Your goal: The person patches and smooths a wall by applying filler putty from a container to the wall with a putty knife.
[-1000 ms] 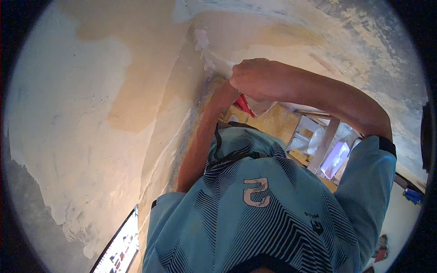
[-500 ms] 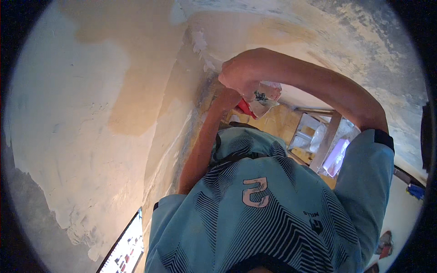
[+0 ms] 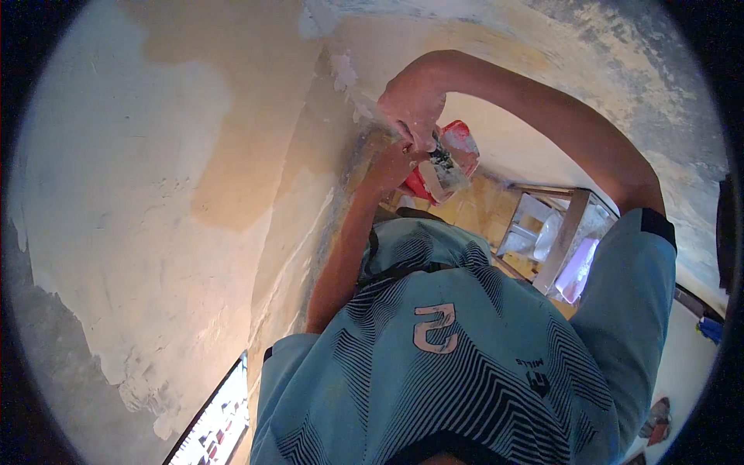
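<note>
My left hand (image 3: 394, 167), fingers partly hidden, is closed around the near left side of a red container (image 3: 418, 186) smeared with whitish paste. Just above it, my right hand (image 3: 415, 108) bends down at the wrist with its fingers pressed together. Below those fingers a flat scraper (image 3: 443, 159), dark in the middle and coated with pale paste, lies across the container's mouth. The right fingertips meet its upper end, close against the left hand. The container's inside is mostly hidden by the scraper and hands.
A patchy plastered wall (image 3: 256, 139) rises close on my left and meets another wall (image 3: 496, 39) ahead in a corner. Below right stands a wooden-framed rack (image 3: 562, 240) with a purple item (image 3: 577, 271). A bright screen-like panel (image 3: 213, 411) is at lower left.
My right hand and forearm have lifted slightly away from me. More of the red container and the scraper shows beneath the fingers, while my left hand stays nearly in place.
</note>
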The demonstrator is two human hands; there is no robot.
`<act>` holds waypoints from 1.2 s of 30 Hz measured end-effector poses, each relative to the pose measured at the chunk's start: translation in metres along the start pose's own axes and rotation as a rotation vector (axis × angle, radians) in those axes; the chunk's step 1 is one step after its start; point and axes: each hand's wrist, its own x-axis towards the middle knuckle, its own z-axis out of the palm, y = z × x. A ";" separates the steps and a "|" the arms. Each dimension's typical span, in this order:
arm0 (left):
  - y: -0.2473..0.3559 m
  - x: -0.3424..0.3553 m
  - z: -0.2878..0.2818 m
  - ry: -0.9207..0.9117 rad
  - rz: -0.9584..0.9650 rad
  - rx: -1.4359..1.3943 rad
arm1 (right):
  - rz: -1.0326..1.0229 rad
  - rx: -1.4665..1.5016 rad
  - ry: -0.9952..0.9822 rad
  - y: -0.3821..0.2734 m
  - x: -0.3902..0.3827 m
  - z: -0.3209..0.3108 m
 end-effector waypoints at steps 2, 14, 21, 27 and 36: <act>-0.005 -0.001 0.002 0.018 -0.019 -0.090 | -0.084 0.145 -0.010 0.015 -0.001 -0.001; -0.007 -0.032 -0.054 0.016 -0.088 -0.700 | -0.085 0.936 0.476 0.074 -0.088 0.068; -0.027 -0.046 -0.064 0.119 -0.016 -0.839 | -0.345 1.924 0.995 0.070 -0.079 0.199; -0.043 -0.051 -0.068 0.213 -0.037 -0.931 | -0.803 2.240 1.232 -0.004 -0.031 0.225; -0.046 -0.055 -0.079 0.224 -0.101 -0.927 | -0.728 1.961 1.595 -0.016 0.009 0.162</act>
